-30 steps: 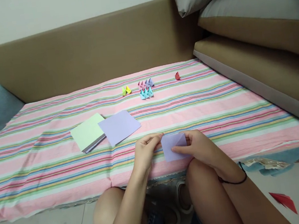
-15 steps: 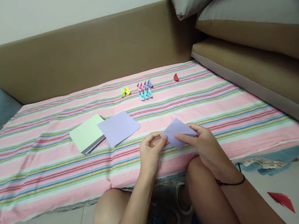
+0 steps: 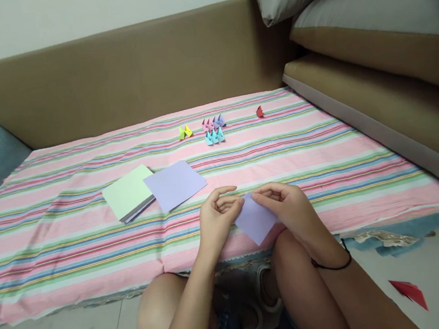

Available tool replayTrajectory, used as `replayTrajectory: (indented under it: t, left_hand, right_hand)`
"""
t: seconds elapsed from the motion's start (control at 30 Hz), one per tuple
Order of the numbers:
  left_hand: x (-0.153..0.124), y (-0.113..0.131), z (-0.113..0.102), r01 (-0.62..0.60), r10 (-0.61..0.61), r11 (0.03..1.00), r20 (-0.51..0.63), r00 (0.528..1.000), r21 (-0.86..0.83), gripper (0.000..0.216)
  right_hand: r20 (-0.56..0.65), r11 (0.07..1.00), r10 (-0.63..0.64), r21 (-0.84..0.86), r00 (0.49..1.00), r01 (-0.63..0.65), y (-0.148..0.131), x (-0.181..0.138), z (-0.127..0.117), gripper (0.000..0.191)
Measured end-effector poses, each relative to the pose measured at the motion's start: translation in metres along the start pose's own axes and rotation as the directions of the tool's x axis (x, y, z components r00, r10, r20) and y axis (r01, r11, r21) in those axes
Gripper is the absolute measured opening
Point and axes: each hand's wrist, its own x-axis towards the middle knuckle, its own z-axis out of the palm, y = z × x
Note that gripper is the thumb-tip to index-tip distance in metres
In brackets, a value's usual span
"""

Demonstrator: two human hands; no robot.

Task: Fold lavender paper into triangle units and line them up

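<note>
Both my hands hold one small lilac paper square [image 3: 255,221] over the near edge of the striped cloth [image 3: 324,167]. My left hand [image 3: 215,221] pinches its upper left edge with thumb and fingers. My right hand [image 3: 288,206] pinches the upper right edge, with a black band round its wrist. The paper hangs with one corner pointing down towards my knees. A loose lilac sheet [image 3: 174,185] lies flat on the cloth to the left, overlapping a stack topped by a pale green sheet [image 3: 129,192].
Small folded paper pieces lie farther back: a yellow-green pair [image 3: 184,132], a pink, lilac and blue cluster [image 3: 213,130], one red piece [image 3: 260,111]. Brown cushions [image 3: 387,96] rise on the right, a brown backrest behind. A red paper scrap [image 3: 410,293] lies on the floor.
The lilac paper was turned in my hands: first held flat with a folded corner, then lifted as a diamond, now hanging lower with its corner pointing down. Both hands stayed close together.
</note>
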Motion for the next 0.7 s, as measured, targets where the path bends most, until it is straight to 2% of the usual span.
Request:
replayTrajectory:
  t: [0.1,0.27,0.4,0.47,0.57,0.63,0.7]
  left_hand:
    - [0.000,0.002,-0.002,0.034,-0.034,0.999,-0.008,0.999,-0.033,0.033]
    - [0.003,0.004,-0.012,0.000,0.000,1.000,-0.022,1.000,-0.015,0.033]
    - [0.007,0.004,-0.022,-0.045,0.047,0.999,-0.113,0.992,0.022,0.033]
    - [0.008,0.004,-0.022,-0.069,0.067,0.998,-0.107,0.992,-0.012,0.030]
    - [0.005,0.004,-0.014,-0.031,0.033,0.999,0.047,0.998,-0.039,0.028]
    - [0.001,0.003,-0.007,0.005,-0.008,1.000,0.121,0.993,0.020,0.026]
    - [-0.002,0.002,-0.002,-0.008,-0.001,0.996,0.104,0.995,0.085,0.023]
  right_hand:
    - [-0.091,0.999,0.001,0.052,0.996,0.003,-0.001,-0.001,-0.002,0.017]
    - [-0.222,0.988,0.002,0.152,0.975,0.033,0.001,0.000,-0.005,0.014]
    - [-0.280,0.978,0.002,0.201,0.960,0.057,0.000,0.002,-0.006,0.014]
    - [-0.252,0.983,0.003,0.179,0.968,0.044,0.000,0.003,-0.005,0.015]
    - [-0.099,0.995,0.002,0.102,0.995,0.008,-0.001,0.001,0.000,0.016]
    - [0.006,0.998,-0.007,0.055,1.000,0.006,-0.001,0.000,0.004,0.017]
    - [0.063,1.000,-0.021,0.013,0.998,0.020,-0.001,-0.001,0.006,0.017]
